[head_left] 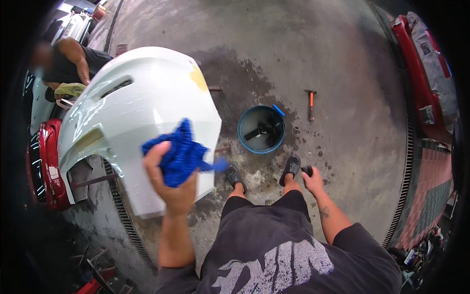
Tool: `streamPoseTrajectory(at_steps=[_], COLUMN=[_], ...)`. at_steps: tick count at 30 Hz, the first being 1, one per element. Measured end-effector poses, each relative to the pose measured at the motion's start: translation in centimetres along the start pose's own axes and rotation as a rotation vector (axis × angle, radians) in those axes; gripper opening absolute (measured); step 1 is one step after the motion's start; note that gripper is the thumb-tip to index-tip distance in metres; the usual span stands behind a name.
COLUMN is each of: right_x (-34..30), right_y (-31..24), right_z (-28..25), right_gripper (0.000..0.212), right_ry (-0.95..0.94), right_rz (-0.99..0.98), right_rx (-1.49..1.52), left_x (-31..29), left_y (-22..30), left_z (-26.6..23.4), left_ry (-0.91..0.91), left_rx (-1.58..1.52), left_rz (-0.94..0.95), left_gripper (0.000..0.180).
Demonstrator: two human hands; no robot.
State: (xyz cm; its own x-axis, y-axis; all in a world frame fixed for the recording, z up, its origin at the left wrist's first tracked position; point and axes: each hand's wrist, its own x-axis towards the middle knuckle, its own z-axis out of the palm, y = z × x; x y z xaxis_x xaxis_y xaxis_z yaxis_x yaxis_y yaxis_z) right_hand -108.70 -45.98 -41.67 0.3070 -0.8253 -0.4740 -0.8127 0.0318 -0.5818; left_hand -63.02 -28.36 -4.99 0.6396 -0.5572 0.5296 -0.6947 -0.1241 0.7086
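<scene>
My left hand (177,197) grips a crumpled blue cloth (180,156), raised in front of a white car bumper (152,105). Whether the cloth touches the panel I cannot tell. A yellowish patch (198,77) marks the bumper's far right corner, and its surface looks wet in places. Low at my right side, my right hand (316,184) is closed around a small black object (307,170), mostly covered by the fingers. Ahead of my feet stands a round blue-rimmed bucket (262,151) of cloudy water with dark items in it.
A blue strip (279,110) rests at the bucket's rim. An orange-handled hammer (311,106) lies on the concrete floor. Beyond the bumper, another person (74,56) sits near a yellow-green cloth (70,89). Red car parts (59,166) stand at left; a red bumper (416,78) is at right.
</scene>
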Motion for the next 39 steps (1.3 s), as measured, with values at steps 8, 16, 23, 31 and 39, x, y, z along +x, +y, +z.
streamPoseTrajectory(at_steps=[8, 16, 23, 31, 39], right_x=[19.6, 36.1, 39.0, 33.4, 19.6], right_y=[-2.2, -0.1, 1.9, 1.2, -10.7], right_z=[15.2, 31.0, 42.6, 34.3, 13.4], right_gripper=[0.053, 0.065, 0.044, 0.047, 0.061], right_ry=[-0.152, -0.139, -0.112, -0.22, -0.803], right_rz=[-0.093, 0.212, 0.325, 0.836, 0.373], right_rx=[0.187, 0.031, 0.113, 1.171, 1.662], left_x=[-20.5, -35.6, -41.0, -33.7, -23.3], left_y=[-24.2, -43.4, -55.0, -42.7, -31.3], left_z=[37.1, 52.8, 56.1, 51.5, 37.7], left_ry=[-0.417, -1.142, -1.471, -1.312, -0.334], left_rx=[0.144, 0.621, 0.638, 0.681, -0.352], left_rz=[-0.689, -0.407, -0.721, -0.716, -1.441], left_gripper=[0.06, 0.083, 0.071, 0.064, 0.057])
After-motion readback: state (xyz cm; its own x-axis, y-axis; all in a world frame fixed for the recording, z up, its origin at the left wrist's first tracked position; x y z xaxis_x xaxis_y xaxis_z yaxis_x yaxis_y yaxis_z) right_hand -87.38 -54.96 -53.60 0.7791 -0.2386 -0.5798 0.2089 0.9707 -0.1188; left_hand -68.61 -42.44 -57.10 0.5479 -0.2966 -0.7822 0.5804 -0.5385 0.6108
